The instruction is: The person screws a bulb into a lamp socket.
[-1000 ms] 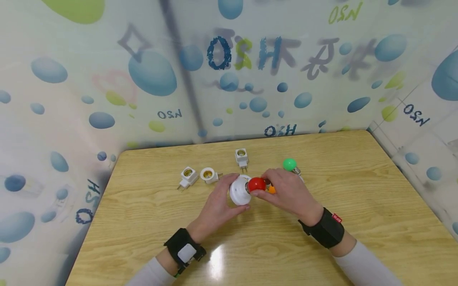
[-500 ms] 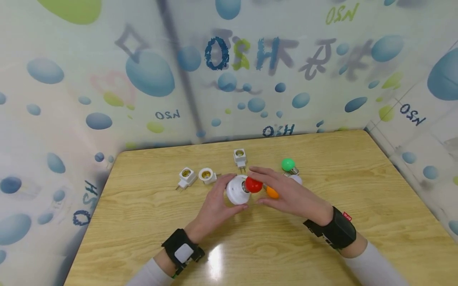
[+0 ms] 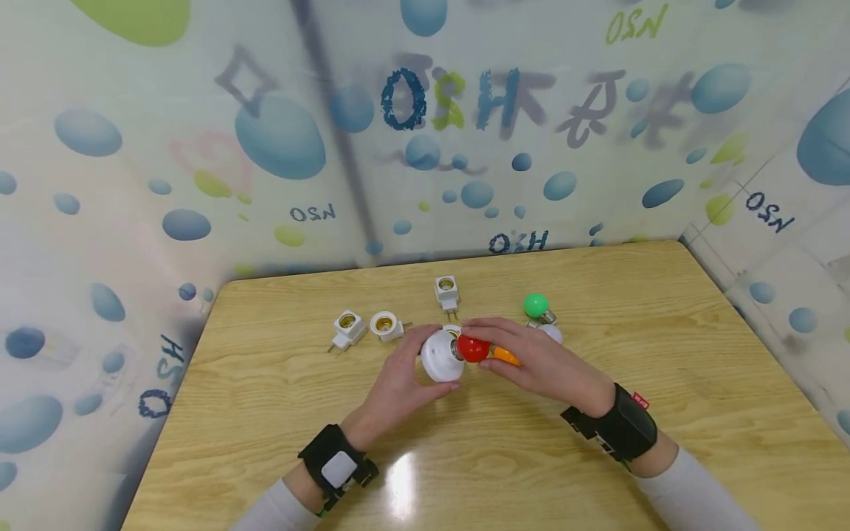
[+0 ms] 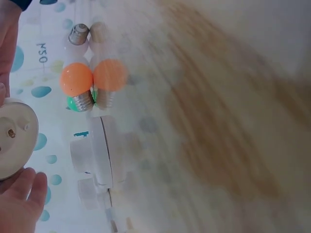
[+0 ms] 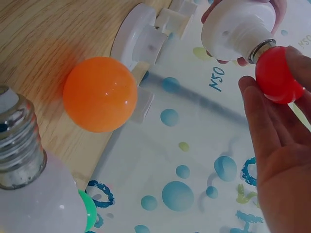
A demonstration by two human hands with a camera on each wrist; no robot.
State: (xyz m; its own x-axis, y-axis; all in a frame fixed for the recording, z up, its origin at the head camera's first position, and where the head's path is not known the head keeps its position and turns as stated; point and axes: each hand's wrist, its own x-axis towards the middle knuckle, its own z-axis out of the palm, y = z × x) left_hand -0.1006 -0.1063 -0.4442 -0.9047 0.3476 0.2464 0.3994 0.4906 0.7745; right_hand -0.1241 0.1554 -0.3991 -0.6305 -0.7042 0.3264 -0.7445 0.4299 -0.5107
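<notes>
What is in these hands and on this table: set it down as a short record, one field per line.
left hand: holds the round white lamp base
right hand: fingers around the red bulb
red bulb fit: at the lamp base's mouth, some metal cap showing
loose bulbs: orange bulb, green bulb, white bulb
plug-in sockets: left square socket, round socket, far square socket
second lamp base: mostly hidden in the head view
surface: wooden table
</notes>
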